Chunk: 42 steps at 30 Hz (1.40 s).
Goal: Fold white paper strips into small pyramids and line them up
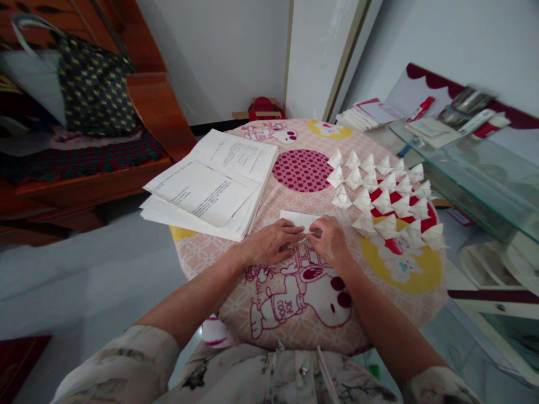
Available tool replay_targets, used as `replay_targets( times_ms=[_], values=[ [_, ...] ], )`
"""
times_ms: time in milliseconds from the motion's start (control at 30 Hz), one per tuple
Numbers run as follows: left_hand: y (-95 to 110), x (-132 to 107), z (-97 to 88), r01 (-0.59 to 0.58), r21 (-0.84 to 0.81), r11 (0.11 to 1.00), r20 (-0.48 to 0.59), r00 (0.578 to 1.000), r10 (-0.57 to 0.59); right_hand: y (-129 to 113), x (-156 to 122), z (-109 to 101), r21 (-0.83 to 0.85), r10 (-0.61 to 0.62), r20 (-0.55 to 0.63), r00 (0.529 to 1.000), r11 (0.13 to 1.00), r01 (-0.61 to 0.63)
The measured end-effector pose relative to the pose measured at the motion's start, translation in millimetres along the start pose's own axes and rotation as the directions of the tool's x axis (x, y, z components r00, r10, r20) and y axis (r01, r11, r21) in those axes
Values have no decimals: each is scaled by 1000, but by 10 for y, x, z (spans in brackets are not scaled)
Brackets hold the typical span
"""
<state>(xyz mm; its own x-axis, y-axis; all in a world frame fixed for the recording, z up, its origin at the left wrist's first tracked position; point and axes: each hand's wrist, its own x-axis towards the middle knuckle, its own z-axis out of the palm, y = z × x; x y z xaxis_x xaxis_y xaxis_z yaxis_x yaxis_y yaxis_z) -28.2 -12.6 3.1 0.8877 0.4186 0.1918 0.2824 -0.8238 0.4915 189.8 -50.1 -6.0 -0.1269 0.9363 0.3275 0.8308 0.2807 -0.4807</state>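
A small white sheet of paper lies on the round table in front of me, its near edge under my fingers. My left hand is closed on its left part, fingers pointing right and thumb tucked lower. At the right, my right hand pinches the near edge between curled fingers. The fingertips of both hands almost meet, and they hide part of the paper. Just beyond my right hand stand several folded white paper pieces with pointed tips, set out in rows.
A thick stack of printed sheets lies left of my hands. A patterned cloth covers the table. Right of it is a glass shelf with metal bowls and a red marker. A wooden bench holds a dark patterned bag.
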Motion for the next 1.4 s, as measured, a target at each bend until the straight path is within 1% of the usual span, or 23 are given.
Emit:
replay_targets(
  times_ms=[167,267,467,600,700,767,833,933,1000,1100,1233,1333,1367,1400],
  values=[
    [5,-12,1,6,-11,1000,-14,1000,-6,37,30,46,2,30,-54,998,1000,-30],
    [5,-13,-2,6,-18,1000,-16,1000,-6,75,56,48,2,57,-67,996,998,-57],
    [14,1,-19,1,12,1000,11,1000,-1,202,122,-11,25,134,-70,989,991,-132],
    [5,-1,-12,-6,5,1000,2,1000,6,312,176,-43,43,184,-91,979,983,-180],
    [-4,-4,-3,-8,1,1000,-5,1000,8,353,186,-62,-9,194,-132,972,980,-197],
    [-7,-3,0,-8,-1,1000,-11,1000,8,340,166,-71,-64,158,-153,976,984,-169],
    [-6,0,2,-10,-4,1000,-15,1000,10,302,134,-76,-81,68,-142,987,993,-80],
    [-2,2,5,-9,-2,1000,-27,1000,9,243,95,-70,-65,-79,-98,992,995,72],
    [3,3,9,-1,-1,1000,-44,999,1,225,92,-57,-70,-126,-52,991,990,122],
    [11,6,14,16,7,1000,-66,998,-15,234,118,-32,-80,-140,-15,990,987,138],
    [15,23,19,21,22,1000,-89,996,-19,265,144,-50,-55,-120,-116,986,992,114],
    [4,43,31,37,20,999,-110,993,-34,287,115,-178,-22,-76,-186,980,997,73],
    [-4,50,38,42,18,999,-117,992,-39,293,91,-250,-7,-63,-190,980,998,63],
    [-14,54,46,45,14,999,-125,991,-42,299,57,-336,13,-61,-159,985,998,64]
  ],
)
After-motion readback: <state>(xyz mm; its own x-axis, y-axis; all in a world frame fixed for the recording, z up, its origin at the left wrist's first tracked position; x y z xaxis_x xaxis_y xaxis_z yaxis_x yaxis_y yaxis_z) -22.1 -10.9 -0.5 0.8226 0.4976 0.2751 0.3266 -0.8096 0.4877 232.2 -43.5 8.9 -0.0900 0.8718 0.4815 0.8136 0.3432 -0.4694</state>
